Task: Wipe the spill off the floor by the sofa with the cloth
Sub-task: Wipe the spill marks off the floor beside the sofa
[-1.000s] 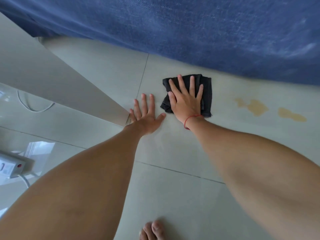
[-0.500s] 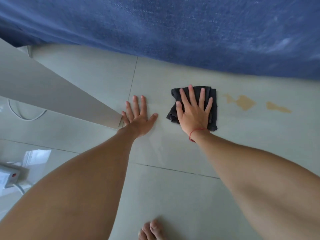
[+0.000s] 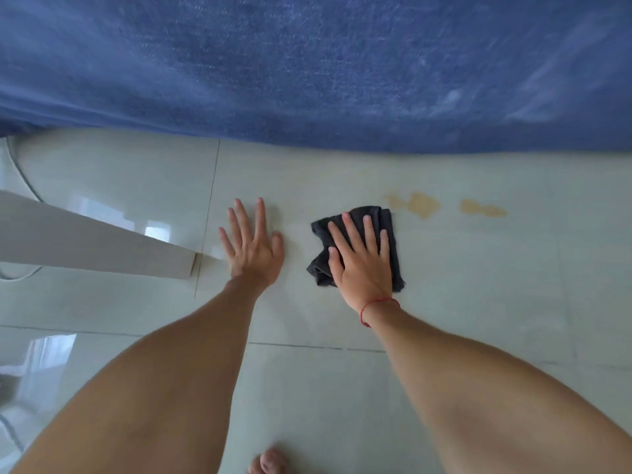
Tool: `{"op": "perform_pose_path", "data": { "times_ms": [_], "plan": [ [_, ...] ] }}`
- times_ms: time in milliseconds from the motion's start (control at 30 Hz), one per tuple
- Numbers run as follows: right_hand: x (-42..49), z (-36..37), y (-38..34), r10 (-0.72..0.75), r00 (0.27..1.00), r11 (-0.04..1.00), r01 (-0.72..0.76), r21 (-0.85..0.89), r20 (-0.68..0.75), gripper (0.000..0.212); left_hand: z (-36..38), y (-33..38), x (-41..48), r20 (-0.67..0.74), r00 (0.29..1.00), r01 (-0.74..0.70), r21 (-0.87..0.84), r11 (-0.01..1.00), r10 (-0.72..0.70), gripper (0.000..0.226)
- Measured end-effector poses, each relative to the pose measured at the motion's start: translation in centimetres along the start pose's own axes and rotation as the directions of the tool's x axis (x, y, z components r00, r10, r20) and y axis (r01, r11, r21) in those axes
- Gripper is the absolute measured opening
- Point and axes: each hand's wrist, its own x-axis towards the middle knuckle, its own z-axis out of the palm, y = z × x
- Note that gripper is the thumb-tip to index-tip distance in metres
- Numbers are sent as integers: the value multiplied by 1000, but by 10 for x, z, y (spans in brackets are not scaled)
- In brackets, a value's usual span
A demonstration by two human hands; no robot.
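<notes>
A dark grey cloth (image 3: 388,222) lies crumpled on the pale floor tiles, with my right hand (image 3: 360,258) pressed flat on top of it, fingers spread. Just beyond the cloth's far right corner sits a yellowish spill patch (image 3: 422,204), and a second smaller spill patch (image 3: 482,209) lies further right. Both patches are close to the base of the blue sofa (image 3: 325,70). My left hand (image 3: 251,248) rests flat on the bare floor to the left of the cloth, fingers apart, holding nothing.
A white slanted panel (image 3: 92,244) reaches in from the left and ends near my left hand. A white cable (image 3: 24,179) curves on the floor at the far left. My bare toes (image 3: 270,461) show at the bottom edge.
The cloth under my right hand has slid right and toward me, closer to the first spill patch. My left hand stays planted on the floor. The view has shifted.
</notes>
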Motion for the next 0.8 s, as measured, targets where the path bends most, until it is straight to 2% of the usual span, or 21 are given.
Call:
{"op": "perform_pose_path", "data": {
  "times_ms": [67, 167, 267, 433, 633, 800],
  "plan": [
    [-18, -5, 23, 47, 999, 999, -47, -15, -13, 47, 5, 33, 5, 57, 996, -69, -17, 997, 70, 64],
    [-39, -14, 60, 156, 987, 988, -157, -8, -24, 50, 18, 70, 10, 185, 981, -40, -63, 997, 51, 61],
    [-36, -21, 77, 206, 978, 978, -206, -23, -18, 51, 26, 74, 12, 215, 977, 5, -28, 1000, 1, 63],
    [-4, -19, 64, 333, 943, 942, -333, -32, -11, 49, 21, 73, 17, 293, 956, 12, -14, 1000, -8, 62],
    [66, -19, 44, 284, 958, 959, -285, -2, 41, 51, 19, 73, 21, 337, 941, 22, 8, 1000, -23, 62],
    [54, -19, 46, 169, 986, 985, -169, 11, -1, 48, 15, 76, 20, 364, 931, 39, 6, 999, -39, 62]
  ]
}}
